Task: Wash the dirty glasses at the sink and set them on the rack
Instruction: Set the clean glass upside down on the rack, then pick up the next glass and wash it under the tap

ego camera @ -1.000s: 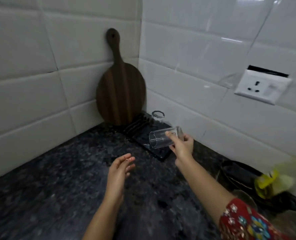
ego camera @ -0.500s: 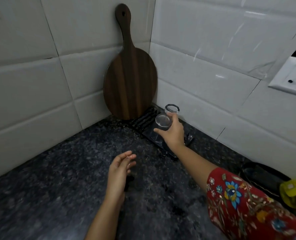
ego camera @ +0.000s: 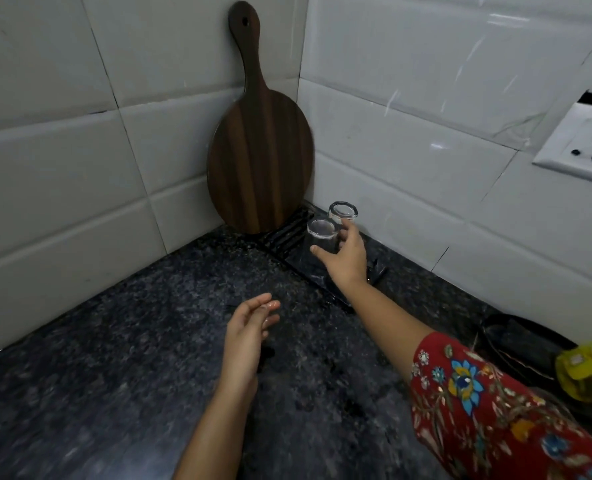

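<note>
Glassware stands in the far corner of the granite counter (ego camera: 114, 358), where a black ribbed drying rack (ego camera: 287, 233) lies along the right-hand tiled wall. Two clear tumblers sit mouth-down on it. The far glass (ego camera: 343, 211) stands alone close to the wall, and the near glass (ego camera: 319, 233) is just beside it, toward the person. The right hand (ego camera: 345, 261) reaches out from a red floral sleeve (ego camera: 478, 393) and wraps the near glass, thumb on its near side and fingers curled round its far side. The base looks to be down on the rack, though the contact is too small to confirm. The left hand (ego camera: 249, 327) hovers over the middle of the counter holding nothing, its fingers loose, slightly spread and glistening wet. A wooden cutting board (ego camera: 260, 150) leans upright in the corner, just left of the rack. A wall socket (ego camera: 585, 147) is on the right wall, and a dark vessel (ego camera: 523, 344) and a yellow object (ego camera: 585, 372) sit at the near right edge. By my reading, one glass is fully washed and racked and the second is being set down, so what remains for it is letting go. The sink is out of view, so I cannot tell whether more dirty glasses wait there.
</note>
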`<control>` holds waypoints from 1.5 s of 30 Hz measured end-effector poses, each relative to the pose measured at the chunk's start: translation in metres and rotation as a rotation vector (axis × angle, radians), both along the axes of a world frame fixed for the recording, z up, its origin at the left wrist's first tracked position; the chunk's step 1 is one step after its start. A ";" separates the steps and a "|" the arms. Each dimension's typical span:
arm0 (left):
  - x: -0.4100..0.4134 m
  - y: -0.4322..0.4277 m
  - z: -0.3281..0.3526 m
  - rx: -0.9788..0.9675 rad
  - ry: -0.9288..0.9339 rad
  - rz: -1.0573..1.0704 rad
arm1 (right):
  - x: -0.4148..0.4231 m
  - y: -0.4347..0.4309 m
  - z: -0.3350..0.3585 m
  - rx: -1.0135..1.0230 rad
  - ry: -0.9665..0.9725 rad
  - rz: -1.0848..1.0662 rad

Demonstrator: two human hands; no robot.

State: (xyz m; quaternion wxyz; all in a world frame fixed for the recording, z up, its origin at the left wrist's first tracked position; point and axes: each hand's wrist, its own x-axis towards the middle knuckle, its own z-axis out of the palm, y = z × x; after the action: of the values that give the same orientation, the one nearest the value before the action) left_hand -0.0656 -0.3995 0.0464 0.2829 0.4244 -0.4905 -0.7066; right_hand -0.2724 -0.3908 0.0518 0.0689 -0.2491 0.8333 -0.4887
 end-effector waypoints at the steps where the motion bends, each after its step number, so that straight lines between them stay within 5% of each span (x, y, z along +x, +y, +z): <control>1: 0.000 0.002 0.003 -0.009 0.005 -0.006 | 0.006 0.009 0.006 -0.042 -0.091 -0.033; 5: -0.005 0.023 0.019 -0.043 0.028 -0.059 | 0.041 0.073 0.048 -0.318 -0.566 -0.045; 8: -0.013 0.058 0.034 -0.072 0.051 -0.168 | 0.067 0.144 0.074 -0.328 -0.637 0.068; 16: -0.027 0.183 0.050 -0.101 0.124 -0.631 | 0.115 0.330 0.064 -0.234 -0.558 -0.045; 24: -0.039 0.266 0.035 -0.064 0.023 -0.912 | 0.087 0.450 -0.026 -0.086 -0.464 -0.596; 37: -0.039 0.300 0.027 -0.060 -0.008 -0.881 | 0.044 0.446 -0.043 -0.162 -0.148 -0.492; 45: -0.056 0.360 0.027 -0.133 0.029 -0.787 | 0.076 0.536 -0.041 -0.307 -0.040 -0.478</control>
State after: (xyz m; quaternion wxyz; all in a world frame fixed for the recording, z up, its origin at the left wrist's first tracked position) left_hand -0.1221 -0.0391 0.0731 0.0245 0.1750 -0.6562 -0.7336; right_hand -0.1962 0.1451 0.0111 -0.0705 -0.0433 0.7832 -0.6162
